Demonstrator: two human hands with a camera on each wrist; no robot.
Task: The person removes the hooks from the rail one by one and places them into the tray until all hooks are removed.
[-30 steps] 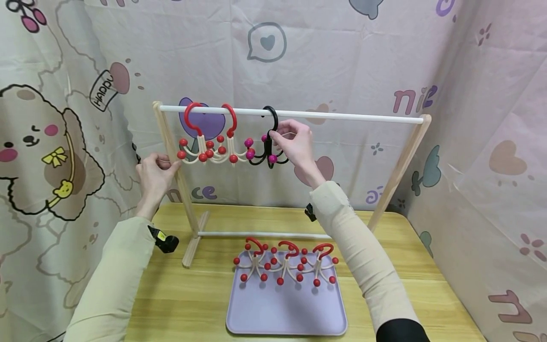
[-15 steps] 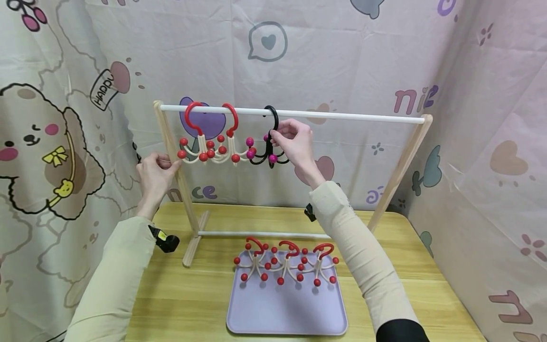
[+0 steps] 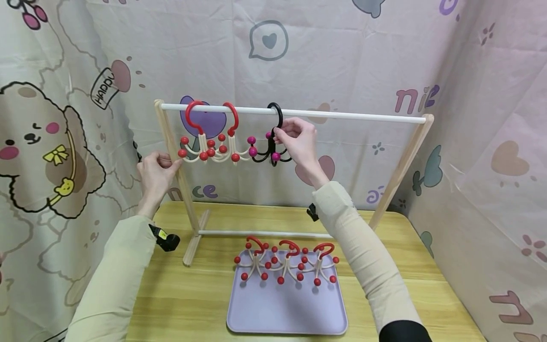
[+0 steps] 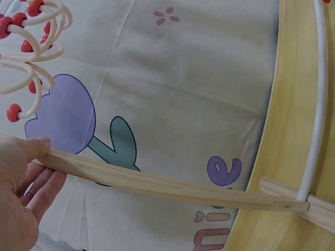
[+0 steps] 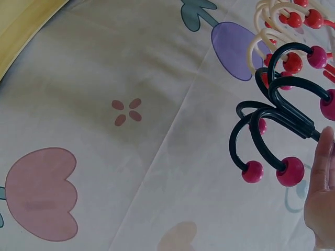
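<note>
My right hand [image 3: 301, 142] pinches a black multi-arm hanger [image 3: 272, 149] just below its hook, which loops over the white top bar [image 3: 354, 116] of a rack. Magenta balls [image 5: 290, 171] tip the hanger's curved arms. In the left wrist view, my left hand [image 4: 21, 193] grips the rack's wooden post [image 4: 157, 180] between thumb and fingers, high up on the left side. Between the two hands, a cream hanger [image 3: 202, 142] and a second cream hanger [image 3: 231, 142], both with red hooks and red balls, hang from the bar.
On the wooden table [image 3: 171, 294], a lilac tray [image 3: 286, 313] stands before the rack. Three cream hangers with red hooks, one being the middle hanger [image 3: 287, 263], stand at its far end. A lower white bar [image 3: 265, 233] and a right post [image 3: 399, 173] complete the frame. Printed cloth hangs behind.
The black hanger and my right hand have shifted slightly to the right along the top bar. My left hand keeps its grip on the post; the red-hooked hangers stay in place.
</note>
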